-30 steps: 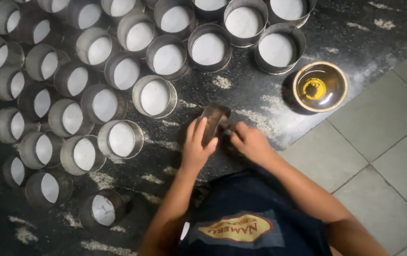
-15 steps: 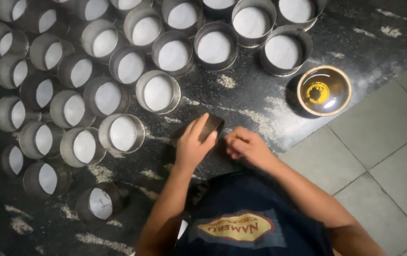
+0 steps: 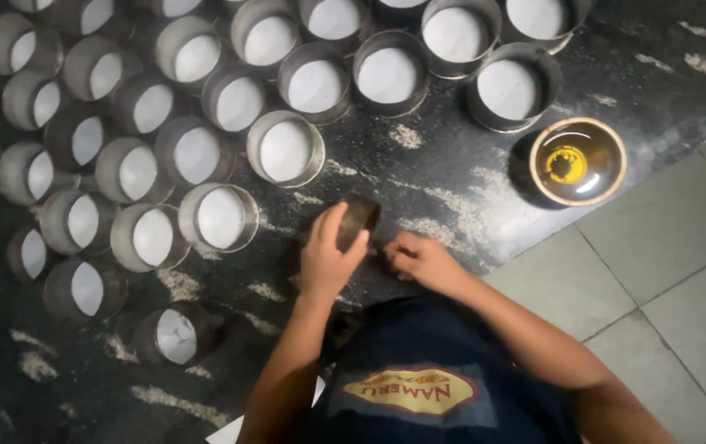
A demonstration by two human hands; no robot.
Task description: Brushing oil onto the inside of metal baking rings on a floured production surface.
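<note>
Metal ring mould held on edge over the dark mat

Metal ring mould [image 3: 358, 220] sits tilted on its edge in the left hand [image 3: 326, 256], near the middle of the dark mat [image 3: 451, 181] that covers the floor, just near of the filled rows. The left hand is closed around the ring's wall, thumb on one side and fingers wrapped over the rim. The right hand [image 3: 418, 260] rests just to the right of it, fingers curled low against the mat; whether it pinches anything I cannot tell, as the light is poor and the fingertips are hidden.

To the far left stand many ring moulds lined with white paper [image 3: 219, 218], packed side by side in staggered rows, most touching their neighbours. The closest one in the row, a lined mould [image 3: 285, 150], stands just far-left of the held ring. A small bowl of yellow oil [image 3: 577, 160] sits on the mat to the far right, well apart from the hands, close to where the mat meets the grey floor tiles [image 3: 665, 271].

Judging from this, doing the work well means keeping a firm hold on the wall only, so the thin ring stays round, and turning it with the left hand while the right works the inside. Setting it down flat, snug beside the last lined mould, would keep the rows tidy, and reaching to the bowl needs care not to tip it.
</note>
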